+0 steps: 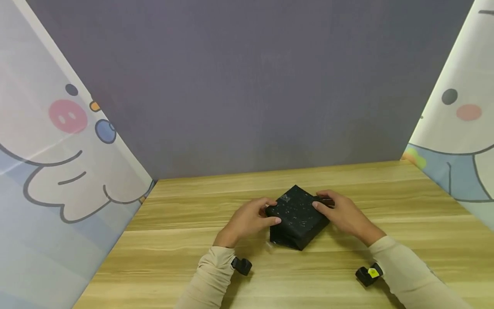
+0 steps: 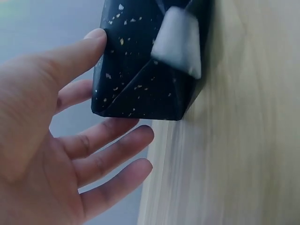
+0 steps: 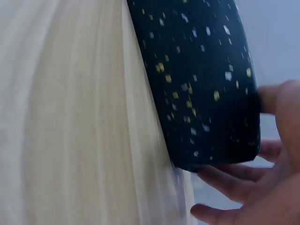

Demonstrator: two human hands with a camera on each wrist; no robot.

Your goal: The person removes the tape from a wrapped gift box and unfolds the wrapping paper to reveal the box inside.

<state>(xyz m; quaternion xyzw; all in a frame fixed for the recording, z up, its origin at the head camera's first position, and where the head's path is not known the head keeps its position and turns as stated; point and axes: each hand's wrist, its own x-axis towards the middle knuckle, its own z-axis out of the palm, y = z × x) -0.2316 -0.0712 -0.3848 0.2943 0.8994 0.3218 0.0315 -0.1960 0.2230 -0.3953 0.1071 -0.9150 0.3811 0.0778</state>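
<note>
A box wrapped in black paper with white and gold flecks (image 1: 299, 214) stands turned at an angle on the wooden table. In the left wrist view, the folded end of the black wrapping (image 2: 140, 89) carries a whitish strip of tape (image 2: 178, 42). My left hand (image 1: 248, 221) holds the box's left corner, its thumb near the top edge and the lower fingers spread off the box. At the opposite corner my right hand (image 1: 343, 213) grips the box between thumb and fingers. The right wrist view shows a smooth flecked side (image 3: 201, 89); some right fingertips are hidden behind it.
The wood-grain table (image 1: 173, 257) runs back to a plain grey panel (image 1: 247, 86). Cartoon-printed sheets stand at the left (image 1: 77, 171) and right (image 1: 463, 137). Black straps with small devices (image 1: 242, 266) sit on both wrists.
</note>
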